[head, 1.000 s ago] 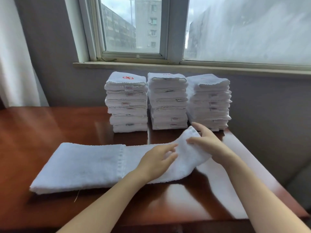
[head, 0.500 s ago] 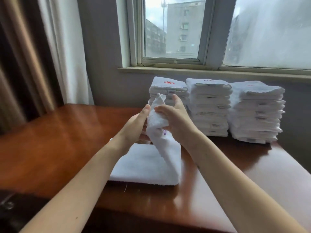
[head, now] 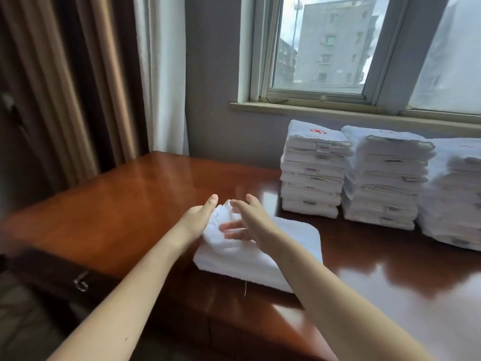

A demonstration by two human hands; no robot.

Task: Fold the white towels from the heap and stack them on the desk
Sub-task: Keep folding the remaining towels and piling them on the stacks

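One folded white towel (head: 294, 238) lies on the tabletop (head: 130, 204) under both hands. The right hand (head: 251, 221) rests on it with straight fingers. The left hand (head: 199, 217) is against its raised edge, and I cannot tell its grip. Three towel stacks (head: 385, 178) stand to their right.

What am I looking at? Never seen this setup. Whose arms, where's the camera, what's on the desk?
No robot here: these are a person's bare arms. Every picture comes from one wide-angle camera worn on the head, looking forward and down. The left hand and right hand meet at a raised fold of a white towel lying on the wooden desk. The right hand's fingers are straight; the left's are hidden behind the cloth, so its grip is unclear. Three stacks of folded towels stand behind, below the window.
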